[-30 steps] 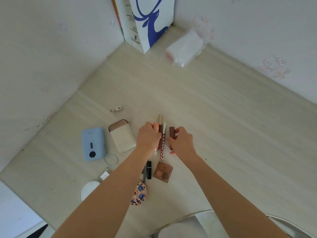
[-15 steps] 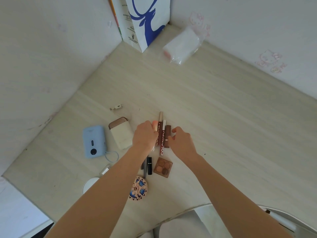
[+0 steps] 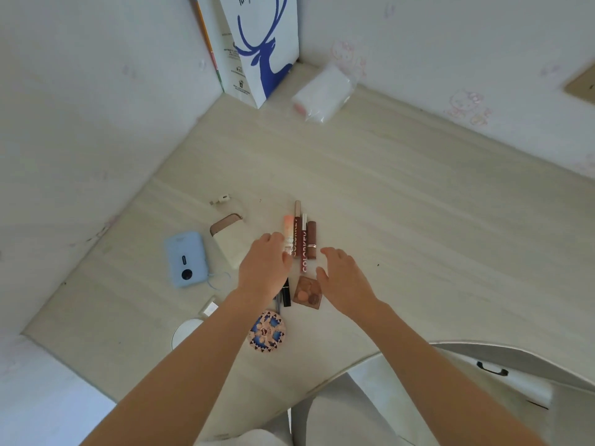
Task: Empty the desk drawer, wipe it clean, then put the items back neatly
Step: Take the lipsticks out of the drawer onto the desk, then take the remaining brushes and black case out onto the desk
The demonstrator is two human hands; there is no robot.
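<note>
- Left hand (image 3: 264,265): fingers relaxed, resting against the near end of the peach tube (image 3: 288,235). Whether any finger curls round the tube cannot be told; nothing is visibly lifted.
- Right hand (image 3: 342,278): fingers loosely spread, hovering just beside the near ends of the tubes, holding nothing.
- Task items: all visible items lie on the desk top (image 3: 402,204). The drawer itself is not in view.
- Tube row, at 12 o'clock from the hands: the peach tube, a dark red tube (image 3: 297,230), a slim lettered tube (image 3: 304,244) and a brown lipstick (image 3: 311,235) lie parallel, touching or nearly so.
- Handling judgement, tubes: light, rigid, smooth and round. They are likely to roll if nudged sideways. Take hold at mid-length, across the barrel, or gather the row between both hands.
- Eyeshadow palette (image 3: 309,291), at 6 o'clock from the row: flat and stiff, with pressed powder that is probably fragile. Grip by the edges and keep it level.
- Patterned round compact (image 3: 267,330), further toward 6 o'clock: small; pinch at the rim.
- Blue device (image 3: 186,259) and cream case (image 3: 230,244), at 9 o'clock: likely the heaviest pieces; grasp across the width.
- Containers: a deer-print paper bag (image 3: 260,46) stands in the far corner at 12 o'clock, contents hidden. A clear plastic packet (image 3: 323,91) beside it holds something white.
</note>
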